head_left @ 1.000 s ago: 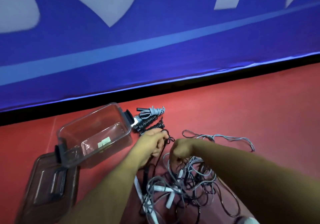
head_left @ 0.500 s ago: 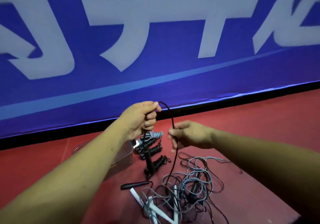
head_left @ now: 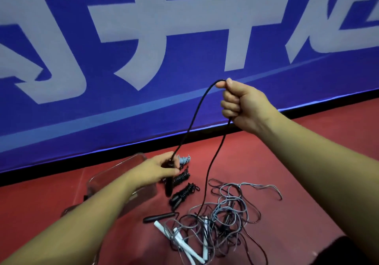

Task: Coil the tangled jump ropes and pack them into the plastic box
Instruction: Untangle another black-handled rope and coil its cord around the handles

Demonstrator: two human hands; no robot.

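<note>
Clear plastic box (head_left: 121, 170), contents unclear; left hand (head_left: 158, 171) and right hand (head_left: 244, 104) grip black rope (head_left: 196, 110).

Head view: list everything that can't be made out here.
All in the head view.
Plastic box: the left forearm covers most of it; contents unseen.
Left hand: fingers hide what part of the black rope it grips.
Tangled ropes: strands overlap, bottom edge cuts them; count unclear.

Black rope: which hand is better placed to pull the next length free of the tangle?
Right, probably. The right hand grips the black rope held high, and the strand below it drops straight into the tangle. The left hand holds the rope's end low beside the plastic box, anchoring it.
</note>
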